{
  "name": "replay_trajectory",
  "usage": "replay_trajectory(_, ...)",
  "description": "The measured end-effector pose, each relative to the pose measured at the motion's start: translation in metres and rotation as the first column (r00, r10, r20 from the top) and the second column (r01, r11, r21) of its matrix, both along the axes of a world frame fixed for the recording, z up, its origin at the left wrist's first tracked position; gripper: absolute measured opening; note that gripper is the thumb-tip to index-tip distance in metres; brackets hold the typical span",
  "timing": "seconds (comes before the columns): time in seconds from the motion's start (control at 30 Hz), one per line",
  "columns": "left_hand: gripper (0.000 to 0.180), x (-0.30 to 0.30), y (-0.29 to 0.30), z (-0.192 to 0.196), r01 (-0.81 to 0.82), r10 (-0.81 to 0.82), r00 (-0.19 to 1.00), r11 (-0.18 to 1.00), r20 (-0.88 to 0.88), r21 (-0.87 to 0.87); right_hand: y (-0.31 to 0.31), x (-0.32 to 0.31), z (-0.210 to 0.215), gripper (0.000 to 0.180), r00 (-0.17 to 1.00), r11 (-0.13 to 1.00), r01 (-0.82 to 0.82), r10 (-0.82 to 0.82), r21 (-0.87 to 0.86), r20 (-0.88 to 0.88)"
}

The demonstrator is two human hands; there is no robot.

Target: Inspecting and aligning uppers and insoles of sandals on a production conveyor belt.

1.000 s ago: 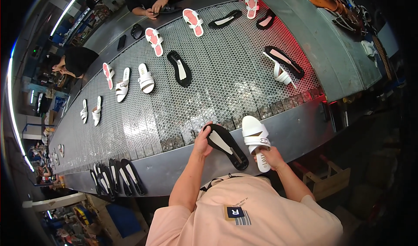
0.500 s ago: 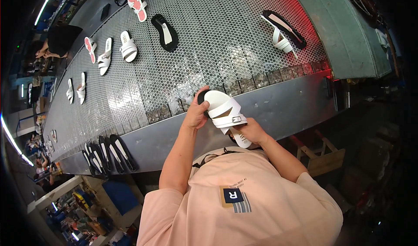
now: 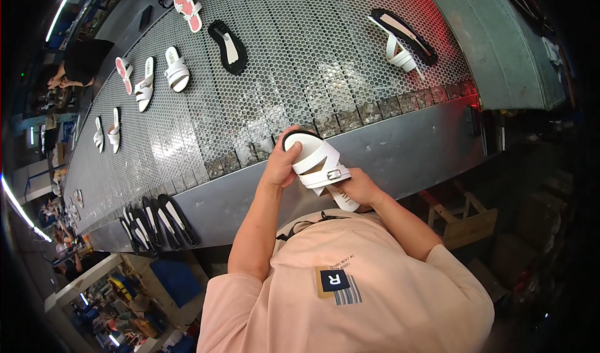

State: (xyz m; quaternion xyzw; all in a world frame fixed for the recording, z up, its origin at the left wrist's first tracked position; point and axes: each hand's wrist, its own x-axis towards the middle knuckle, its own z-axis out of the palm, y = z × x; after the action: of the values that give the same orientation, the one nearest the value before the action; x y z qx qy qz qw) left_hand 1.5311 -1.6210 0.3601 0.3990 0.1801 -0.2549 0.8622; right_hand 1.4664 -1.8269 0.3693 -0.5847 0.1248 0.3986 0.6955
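Observation:
A white strapped sandal (image 3: 322,164) with a small buckle is held between my two hands, just in front of the conveyor's near edge. My left hand (image 3: 282,161) grips the toe end, its thumb on the white footbed and its fingers underneath. A dark rim, seemingly a black sole (image 3: 299,133), shows along the toe under the sandal. Toward the heel, my right hand (image 3: 361,188) is closed round the sandal's side below the buckle strap; its fingertips are partly hidden. The heel points toward my body.
The conveyor's metal mesh belt (image 3: 262,72) carries several white sandals (image 3: 177,72), a black sole (image 3: 229,48), and another black sole (image 3: 406,34) beside a sandal. More black soles (image 3: 150,222) lean at its front left. A green metal housing (image 3: 487,40) stands right, over red light. Another person (image 3: 87,62) is far left.
The black sole at the toe now shows as a thin, even rim instead of jutting out to the left. Sandals and soles on the belt have shifted slightly left in view.

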Motion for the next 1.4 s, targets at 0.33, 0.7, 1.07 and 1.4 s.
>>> replay_trajectory(0.33, 0.040, 0.004, -0.015, 0.011, -0.003, 0.003, 1.000, 1.000, -0.027, 0.006, -0.010, 0.007, 0.008, 0.024, 1.000, 0.998, -0.025, 0.025, -0.052, -0.007)
replay_trajectory(0.7, 0.035, -0.001, -0.028, 0.014, -0.048, 0.060, 0.995, 0.989, -0.083, 0.140, -0.020, 0.002, -0.013, 0.022, 0.998, 0.997, -0.047, 0.049, -0.056, 0.026)
replay_trajectory(1.07, 0.030, 0.032, -0.007, 0.054, 0.436, -0.471, 0.872, 0.629, -0.130, 0.644, -0.031, 0.015, -0.003, 0.029, 0.949, 0.952, -0.250, 0.278, -0.177, 0.153)
replay_trajectory(1.4, 0.025, 0.021, -0.017, 0.050, 0.430, -0.504, 0.847, 0.464, -0.168, 0.775, -0.044, 0.019, -0.009, 0.033, 0.914, 0.919, -0.331, 0.369, -0.213, 0.172)
